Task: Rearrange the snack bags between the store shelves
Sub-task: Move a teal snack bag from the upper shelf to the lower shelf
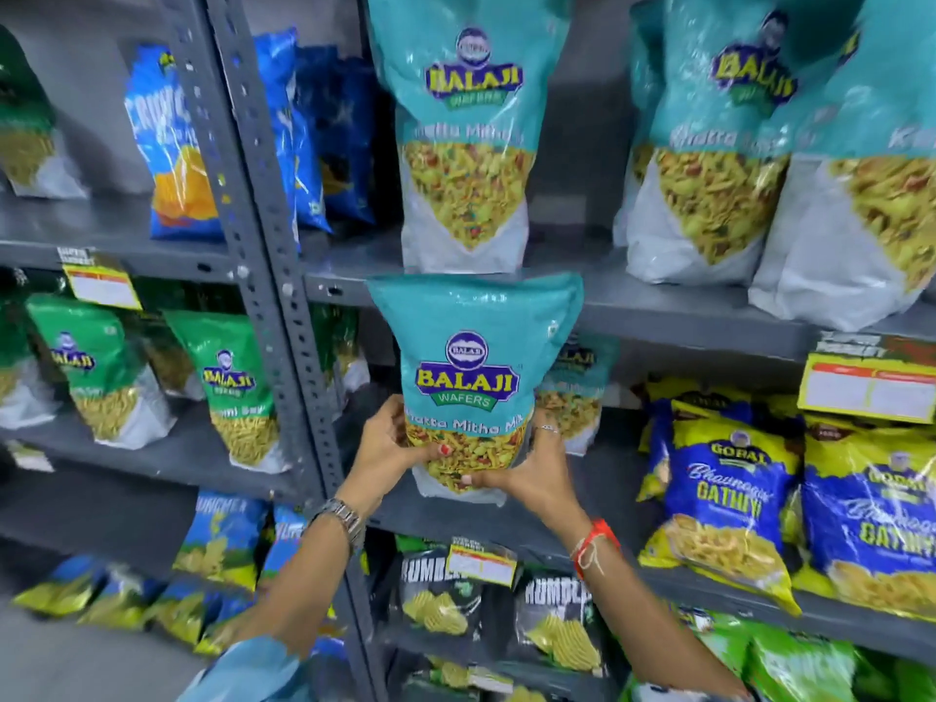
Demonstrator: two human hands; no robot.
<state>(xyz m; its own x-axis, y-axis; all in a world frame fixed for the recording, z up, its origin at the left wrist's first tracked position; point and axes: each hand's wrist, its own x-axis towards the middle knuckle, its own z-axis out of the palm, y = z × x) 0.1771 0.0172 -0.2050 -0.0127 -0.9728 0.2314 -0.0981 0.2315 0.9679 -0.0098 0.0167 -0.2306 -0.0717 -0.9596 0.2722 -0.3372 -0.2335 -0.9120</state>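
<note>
Head view: the grey rack (283, 316) carries teal mix bags on its upper shelf (658, 301), set upright near the front edge, likely so the labels face out. Below, on the middle shelf (405, 519), one more teal bag (572, 392) stands further back. The held bag (468, 382) is upright in front of that shelf, its top overlapping the upper shelf's front edge. The left hand (390, 443) and right hand (537, 468) clasp its lower sides, fingers (549, 430) closed round it, probably to keep it level while shelving.
</note>
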